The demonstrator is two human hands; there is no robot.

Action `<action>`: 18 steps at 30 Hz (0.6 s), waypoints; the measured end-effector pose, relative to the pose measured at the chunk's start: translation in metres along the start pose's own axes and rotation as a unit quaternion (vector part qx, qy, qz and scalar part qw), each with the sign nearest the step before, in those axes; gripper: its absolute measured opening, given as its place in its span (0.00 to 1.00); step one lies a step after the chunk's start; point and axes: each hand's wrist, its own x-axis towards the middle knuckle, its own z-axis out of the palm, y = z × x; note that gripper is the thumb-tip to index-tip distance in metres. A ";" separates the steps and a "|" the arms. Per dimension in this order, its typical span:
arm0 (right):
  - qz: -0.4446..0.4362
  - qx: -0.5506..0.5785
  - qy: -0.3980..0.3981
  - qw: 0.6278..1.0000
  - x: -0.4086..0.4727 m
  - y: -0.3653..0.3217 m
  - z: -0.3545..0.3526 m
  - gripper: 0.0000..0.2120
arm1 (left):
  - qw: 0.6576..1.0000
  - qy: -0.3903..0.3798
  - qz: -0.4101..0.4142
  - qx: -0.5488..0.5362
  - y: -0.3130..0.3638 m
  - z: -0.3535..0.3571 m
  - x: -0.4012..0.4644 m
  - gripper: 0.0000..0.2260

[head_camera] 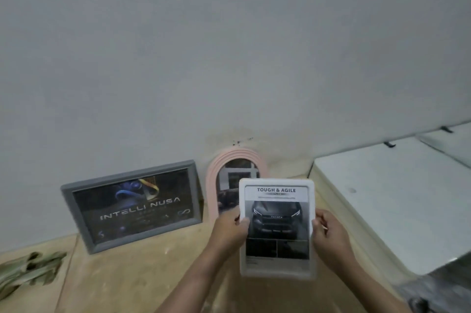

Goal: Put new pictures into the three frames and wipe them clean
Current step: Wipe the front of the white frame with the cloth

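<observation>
I hold the white frame (277, 226) upright, long axis vertical, in front of me: my left hand (230, 230) grips its left edge, my right hand (328, 232) its right, equally near. It hangs above the worktop (132, 279), right of the arched pink frame (238, 159); the grey frame (132, 204) leans far left. Frames counted: three, each holding a picture. One cloth (28, 272) lies near left.

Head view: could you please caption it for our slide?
Both hands, left hand and right hand, hold a white frame before grey frame and pink arched frame.
</observation>
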 end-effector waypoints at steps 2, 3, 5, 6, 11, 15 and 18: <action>-0.006 -0.020 0.023 1.000 0.023 0.025 -0.027 0.10 | 1.000 -0.024 -0.003 0.007 0.019 0.038 0.024 0.11; -0.010 -0.028 0.031 0.999 0.035 0.037 -0.040 0.10 | 0.999 -0.031 -0.010 0.013 0.028 0.056 0.037 0.13; -0.043 -0.044 0.044 0.997 0.051 0.054 -0.053 0.07 | 0.999 -0.024 -0.032 0.019 0.041 0.081 0.056 0.15; -0.069 -0.053 0.058 0.995 0.057 0.060 -0.057 0.05 | 0.999 -0.022 -0.038 0.015 0.046 0.090 0.063 0.14; -0.045 -0.068 0.045 0.996 0.089 0.094 -0.065 0.07 | 0.998 -0.054 -0.043 -0.007 0.064 0.125 0.092 0.14; -0.001 -0.055 0.022 0.998 0.101 0.111 -0.059 0.07 | 0.996 -0.073 -0.043 0.011 0.066 0.132 0.106 0.19; 0.021 -0.039 -0.002 0.999 0.096 0.119 -0.059 0.08 | 0.996 -0.083 -0.033 0.015 0.065 0.136 0.107 0.22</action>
